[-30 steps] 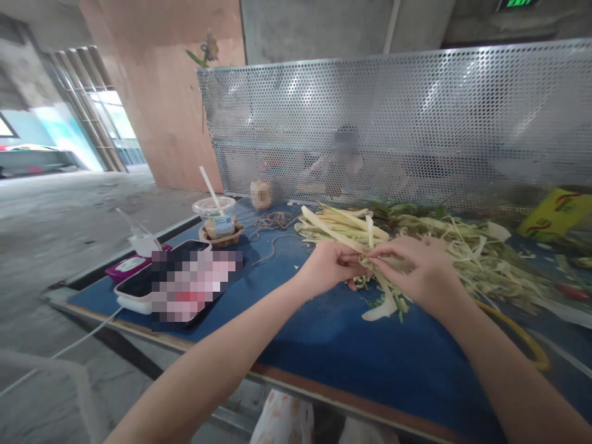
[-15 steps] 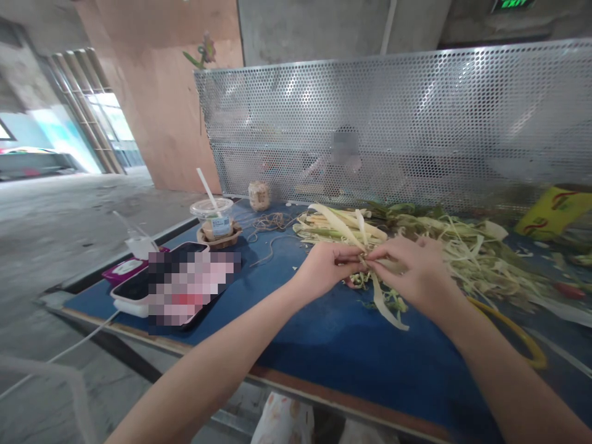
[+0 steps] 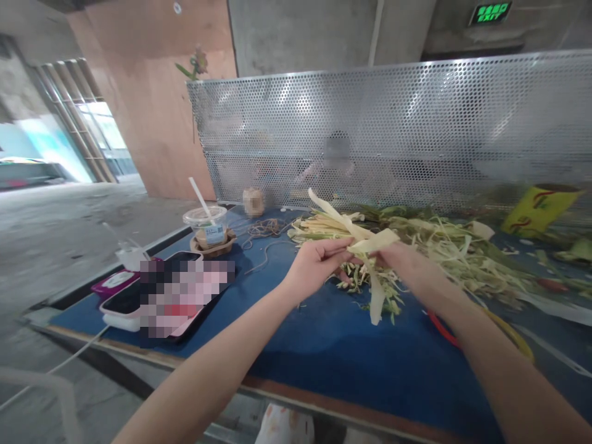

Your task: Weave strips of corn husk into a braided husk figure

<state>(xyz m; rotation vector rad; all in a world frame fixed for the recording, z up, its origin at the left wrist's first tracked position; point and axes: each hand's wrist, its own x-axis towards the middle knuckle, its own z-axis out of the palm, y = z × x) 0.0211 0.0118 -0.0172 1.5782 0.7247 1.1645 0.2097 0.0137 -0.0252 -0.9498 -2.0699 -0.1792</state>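
Pale husk strips (image 3: 375, 242) cross between my two hands over the blue table (image 3: 324, 364). My left hand (image 3: 319, 262) is closed on the strips from the left, fingertips pinched together. From the right, my right hand (image 3: 400, 262) meets them; its fingertips are hidden behind a wide strip. One strip points up and left, another hangs down toward the table. Below the hands lies a cluster of small green and white buds (image 3: 358, 280). A bundle of pale stalks (image 3: 319, 225) rests just behind my left hand.
Loose husks (image 3: 472, 262) spread over the right side, near a yellow wrapper (image 3: 539, 209) and yellow-and-red handles (image 3: 509, 330). At the left are a phone (image 3: 152, 280), a drink cup (image 3: 209, 225), twine (image 3: 266, 228) and a jar (image 3: 253, 202). A perforated metal screen (image 3: 370, 135) stands behind.
A wide husk strip now folds across the front of my right fingers. The hanging strip has swung more upright. The camera view has shifted a little, and red handle parts now show.
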